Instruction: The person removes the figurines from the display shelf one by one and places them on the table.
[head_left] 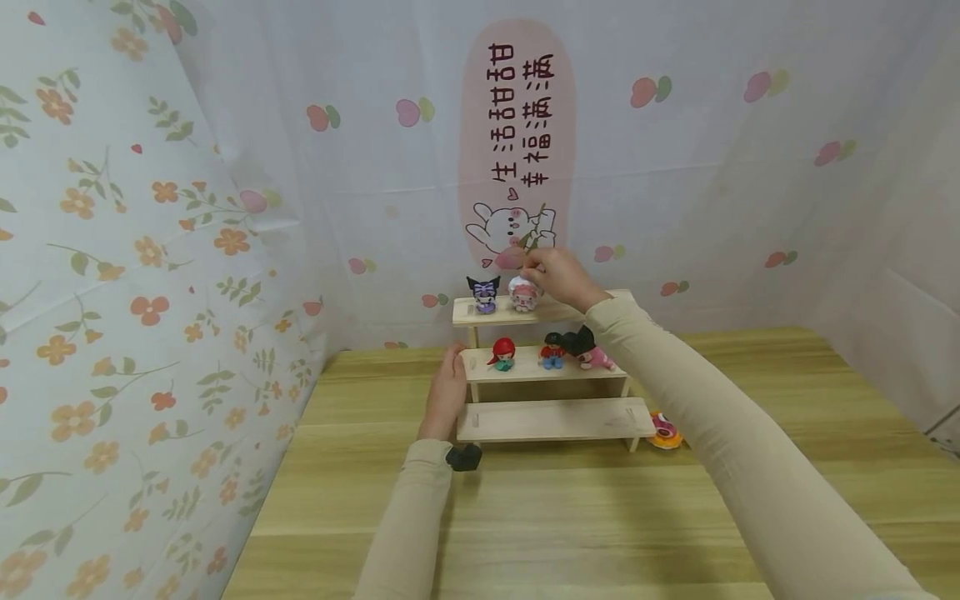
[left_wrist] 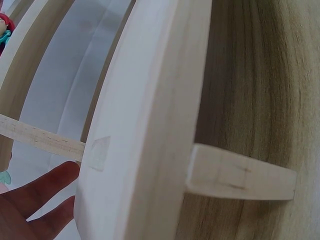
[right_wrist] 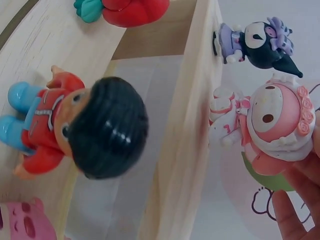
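Head view: right fingers (head_left: 538, 262) around rounded pink-white figurine (head_left: 522, 297), left fingers (head_left: 453, 357) loose against pale 3-tier wooden shelf (head_left: 555, 419).

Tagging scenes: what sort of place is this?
Probably a staged tabletop corner, home or studio unclear: wood-grain table, creased printed backdrop, tiered wooden shelf holding figurines.

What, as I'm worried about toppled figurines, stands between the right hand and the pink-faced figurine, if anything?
Nothing visible stands between them: the right hand holds the pink-faced figurine by its head. The Kuromi figurine stands beside it on the top shelf, not in the way.
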